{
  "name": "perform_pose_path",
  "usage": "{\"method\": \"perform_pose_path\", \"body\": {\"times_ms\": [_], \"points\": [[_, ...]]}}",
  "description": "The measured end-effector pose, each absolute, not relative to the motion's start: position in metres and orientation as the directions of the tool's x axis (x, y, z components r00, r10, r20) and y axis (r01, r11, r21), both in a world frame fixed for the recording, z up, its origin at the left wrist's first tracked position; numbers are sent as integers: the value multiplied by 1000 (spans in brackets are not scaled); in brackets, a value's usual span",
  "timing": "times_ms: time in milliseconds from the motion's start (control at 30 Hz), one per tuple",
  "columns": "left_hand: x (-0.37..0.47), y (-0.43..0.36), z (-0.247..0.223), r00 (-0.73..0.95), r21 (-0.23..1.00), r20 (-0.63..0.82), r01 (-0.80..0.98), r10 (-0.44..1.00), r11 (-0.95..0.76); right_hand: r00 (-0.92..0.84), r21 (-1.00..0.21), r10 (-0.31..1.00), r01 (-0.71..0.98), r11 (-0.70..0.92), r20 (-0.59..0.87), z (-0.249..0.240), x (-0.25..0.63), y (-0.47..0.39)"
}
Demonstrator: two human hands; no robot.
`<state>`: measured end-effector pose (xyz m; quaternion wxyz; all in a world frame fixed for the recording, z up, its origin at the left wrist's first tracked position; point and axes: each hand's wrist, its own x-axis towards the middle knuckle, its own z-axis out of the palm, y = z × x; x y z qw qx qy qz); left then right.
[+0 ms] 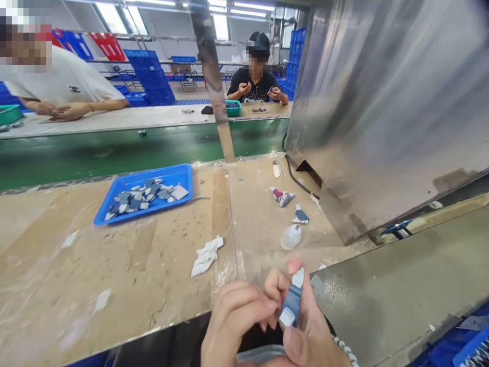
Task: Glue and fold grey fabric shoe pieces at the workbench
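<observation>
Blue-and-white, a small part point(292, 300) sits gripped in the closed right hand point(311, 326) — left hand point(239, 311) half-curled beside it, hold unclear — with cloth point(207, 256), translucent container point(291, 237) and tray point(185, 176) beyond.

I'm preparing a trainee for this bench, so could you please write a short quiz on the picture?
1. Which of the wearer's hands mainly supports the blue-grey and white piece?
2. True or false: the crumpled white wad lies inside the blue tray.
3. What does that tray hold?
a) Spoons
b) Small blue-grey and white parts
c) Oranges

Key:
1. The right hand.
2. False; it lies outside the tray, on the table.
3. b
</observation>
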<state>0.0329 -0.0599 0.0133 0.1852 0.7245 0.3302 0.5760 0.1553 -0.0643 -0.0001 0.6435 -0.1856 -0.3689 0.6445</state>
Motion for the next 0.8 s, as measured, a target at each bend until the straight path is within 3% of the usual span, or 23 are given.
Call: {"method": "perform_pose_path", "body": {"times_ms": [67, 233, 533, 667, 800], "points": [[43, -63, 23, 115, 697, 672, 235, 731, -678, -55, -754, 963, -635, 170, 263, -2, 153, -69], [40, -61, 27, 155, 677, 701, 162, 696, -718, -42, -817, 946, -517, 254, 321, -8, 160, -77], [36, -69, 22, 187, 718, 664, 110, 724, -687, -43, -888, 950, -372, 271, 308, -14, 167, -81], [27, -70, 17, 123, 795, 570, 166, 813, -583, -53, -936, 940, -125, 330, 338, -6, 182, -83], [21, -68, 13, 46, 835, 530, 144, 847, -531, 62, -816, 834, 258, 517, 548, -12, 190, -86]]}}
